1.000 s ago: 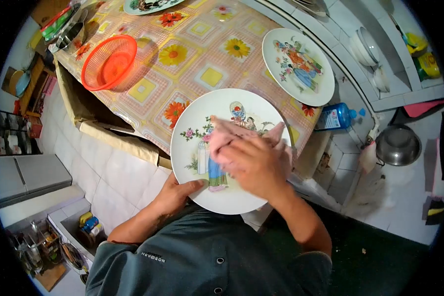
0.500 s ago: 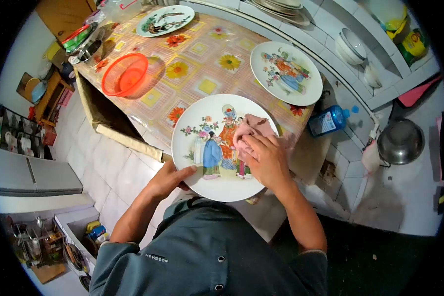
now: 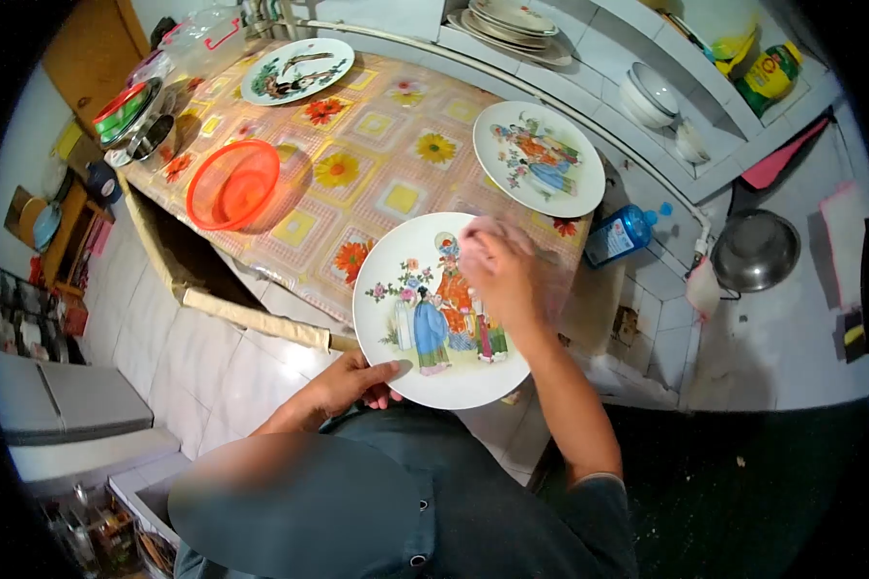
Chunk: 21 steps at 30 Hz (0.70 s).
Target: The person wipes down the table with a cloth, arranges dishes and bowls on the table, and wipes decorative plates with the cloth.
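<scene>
A white plate point(image 3: 396, 357) painted with robed figures and flowers is held in front of my body, close to the table's near edge. My left hand point(image 3: 350, 379) grips its lower left rim, thumb on the face and fingers underneath. Against the plate's upper right part, my right hand point(image 3: 504, 280) presses a bunched pink cloth point(image 3: 480, 246); the hand is somewhat blurred. Beyond it on the table lies a similar figured plate point(image 3: 539, 159). Another plate point(image 3: 297, 71), with a tree design, rests at the table's far left.
The table wears a flowered plastic cover point(image 3: 401, 145). A red plastic basket point(image 3: 234, 185) stands at its left edge. To the right are a blue bottle point(image 3: 620, 234) and a metal bowl point(image 3: 756, 250). Stacked plates point(image 3: 507, 29) and bowls point(image 3: 649, 95) occupy the wall shelf.
My right hand and the cloth have moved up along the plate's right side. The view has shifted slightly. My left hand keeps its hold on the rim.
</scene>
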Available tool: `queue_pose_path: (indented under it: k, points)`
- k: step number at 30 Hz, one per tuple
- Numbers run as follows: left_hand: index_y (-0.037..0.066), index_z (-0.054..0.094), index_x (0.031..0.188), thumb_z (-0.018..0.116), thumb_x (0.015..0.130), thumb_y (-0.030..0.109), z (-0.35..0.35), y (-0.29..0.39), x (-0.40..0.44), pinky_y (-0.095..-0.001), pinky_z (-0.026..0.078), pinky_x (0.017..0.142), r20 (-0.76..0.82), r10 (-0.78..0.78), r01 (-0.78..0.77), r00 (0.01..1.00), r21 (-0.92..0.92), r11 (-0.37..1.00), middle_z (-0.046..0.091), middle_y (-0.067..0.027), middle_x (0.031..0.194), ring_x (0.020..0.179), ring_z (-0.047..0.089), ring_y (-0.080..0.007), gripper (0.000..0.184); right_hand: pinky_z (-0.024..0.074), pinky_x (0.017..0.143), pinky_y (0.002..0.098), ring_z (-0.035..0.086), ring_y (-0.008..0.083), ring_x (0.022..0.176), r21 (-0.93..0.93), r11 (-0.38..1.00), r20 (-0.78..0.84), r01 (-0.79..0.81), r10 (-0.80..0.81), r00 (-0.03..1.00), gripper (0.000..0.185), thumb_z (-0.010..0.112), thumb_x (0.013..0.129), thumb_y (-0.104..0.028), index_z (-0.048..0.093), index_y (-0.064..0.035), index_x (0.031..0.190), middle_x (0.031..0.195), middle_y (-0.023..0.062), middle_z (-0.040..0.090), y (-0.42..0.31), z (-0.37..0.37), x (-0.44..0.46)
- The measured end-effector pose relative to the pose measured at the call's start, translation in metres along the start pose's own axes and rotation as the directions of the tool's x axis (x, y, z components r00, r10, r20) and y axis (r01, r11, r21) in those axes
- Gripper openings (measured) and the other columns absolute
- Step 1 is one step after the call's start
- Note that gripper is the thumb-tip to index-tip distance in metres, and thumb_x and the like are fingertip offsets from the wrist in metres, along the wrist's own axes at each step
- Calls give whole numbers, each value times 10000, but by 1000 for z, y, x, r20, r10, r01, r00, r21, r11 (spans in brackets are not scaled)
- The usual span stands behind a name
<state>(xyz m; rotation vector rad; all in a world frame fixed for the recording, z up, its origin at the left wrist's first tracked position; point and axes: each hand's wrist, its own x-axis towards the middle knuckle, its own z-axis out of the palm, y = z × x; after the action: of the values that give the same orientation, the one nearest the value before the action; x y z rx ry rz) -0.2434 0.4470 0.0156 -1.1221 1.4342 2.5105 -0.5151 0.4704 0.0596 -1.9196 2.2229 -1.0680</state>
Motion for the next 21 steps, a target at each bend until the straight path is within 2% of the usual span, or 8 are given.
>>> queue_pose_path:
  k: [6,8,10,12,13,16,19,21]
  points:
    - [41,672,912,606,928,384,-7,8,0,-205,466,539,103,-25,22,994,36,999,676,-46,750,594,589,-83,349,545,723,281,635,130,956,209,965,340,159,-224,914,279,637,792,22,704,-78,1043,967,96,687,-30,-2,-26]
    - [42,672,918,608,927,381,-9,8,0,-204,467,541,120,-22,18,992,33,999,674,-44,750,596,589,-81,345,552,729,285,645,154,949,364,831,499,-421,207,841,295,651,792,7,689,-83,1070,962,88,678,-19,-11,-12]
    - [44,671,924,618,923,375,-10,6,3,-205,468,537,118,-26,23,993,25,999,670,-43,742,593,589,-81,335,553,723,270,642,170,954,459,787,187,-412,368,911,292,649,795,15,669,-79,1072,1006,92,648,-17,3,-8]
    - [39,669,921,624,920,368,-12,3,7,-206,468,533,124,-17,14,992,23,1000,668,-44,737,588,587,-83,332,550,715,290,643,193,935,208,971,95,-121,103,990,289,663,795,4,651,-79,1071,1080,105,606,-21,11,-1]
    - [34,668,917,629,918,361,-11,1,6,-207,468,530,121,-19,18,992,13,1000,665,-45,732,584,585,-85,329,512,799,419,597,321,978,293,915,308,-278,185,933,247,684,779,-102,658,-125,1024,1036,98,645,-30,18,-9]
    - [20,664,902,633,919,339,-10,1,5,-206,464,520,102,2,3,995,-49,999,664,-51,727,572,580,-87,321,451,911,414,576,284,1040,101,983,283,156,-179,942,222,707,759,-152,680,-138,979,1006,42,662,-48,9,-29]
    - [14,663,881,636,918,311,-6,3,0,-205,457,511,84,16,-8,996,-91,996,668,-59,730,559,568,-89,301,423,945,445,566,296,1060,204,976,281,-72,12,960,232,710,764,-180,681,-137,990,1030,54,662,-21,-9,-32]
    - [16,665,874,638,917,290,-3,3,0,-206,454,506,67,23,-15,997,-127,992,670,-63,730,553,563,-90,279,396,970,484,559,339,1067,-124,987,41,-106,111,993,269,687,786,-204,668,-125,1042,1054,115,651,-3,-25,-37]
